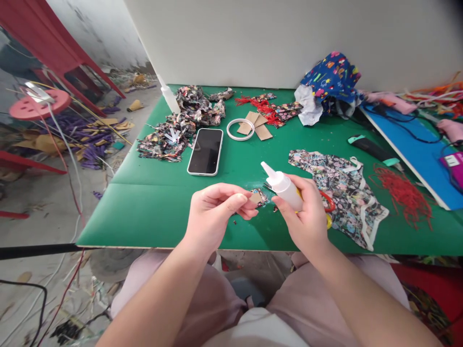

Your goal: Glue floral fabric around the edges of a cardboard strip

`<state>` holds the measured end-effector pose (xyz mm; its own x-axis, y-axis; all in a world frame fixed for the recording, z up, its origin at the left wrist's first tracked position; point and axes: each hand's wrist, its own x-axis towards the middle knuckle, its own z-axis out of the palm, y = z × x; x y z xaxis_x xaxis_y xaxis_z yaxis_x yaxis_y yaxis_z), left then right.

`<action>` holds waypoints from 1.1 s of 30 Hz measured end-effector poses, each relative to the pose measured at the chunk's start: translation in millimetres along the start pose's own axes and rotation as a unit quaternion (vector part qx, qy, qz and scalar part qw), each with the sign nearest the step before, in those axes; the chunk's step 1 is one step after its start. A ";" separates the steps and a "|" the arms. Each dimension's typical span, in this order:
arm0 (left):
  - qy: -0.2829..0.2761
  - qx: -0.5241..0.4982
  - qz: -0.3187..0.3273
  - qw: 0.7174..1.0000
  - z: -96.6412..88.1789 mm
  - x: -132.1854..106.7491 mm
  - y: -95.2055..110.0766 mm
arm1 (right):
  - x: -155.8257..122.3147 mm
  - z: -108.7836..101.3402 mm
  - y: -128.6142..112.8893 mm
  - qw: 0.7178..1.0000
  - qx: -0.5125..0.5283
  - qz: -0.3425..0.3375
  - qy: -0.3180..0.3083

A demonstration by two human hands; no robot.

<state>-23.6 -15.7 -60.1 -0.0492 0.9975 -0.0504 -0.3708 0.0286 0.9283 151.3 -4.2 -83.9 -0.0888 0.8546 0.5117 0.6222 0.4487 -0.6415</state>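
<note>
My left hand [217, 209] pinches a small piece of cardboard wrapped in patterned fabric [257, 197] just above the green table [162, 202]. My right hand [306, 212] grips a white glue bottle [280, 185], its nozzle tilted up and to the left, a little right of the piece. Under my right hand lie scissors with red and yellow handles [328, 207], mostly hidden. Both hands hover near the table's front edge.
A phone [205, 151] lies face up mid-table beside a white ring [240, 129] and cardboard pieces [255, 125]. Fabric scraps [181, 125] pile at the left, a patterned cloth [343, 193] and red threads [403, 193] at the right. A blue board [412, 149] borders the right side.
</note>
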 end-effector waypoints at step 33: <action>0.188 0.631 0.036 0.752 -128.5 40.0 36.0 | 4.9 -7.5 -13.7 0.681 0.637 0.268 -0.242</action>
<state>-158.1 17.0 -76.1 -0.3733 0.9176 0.1370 0.8090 0.2497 0.5322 148.2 -8.1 -68.4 -0.5519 0.8329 -0.0418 -0.4861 -0.3620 -0.7954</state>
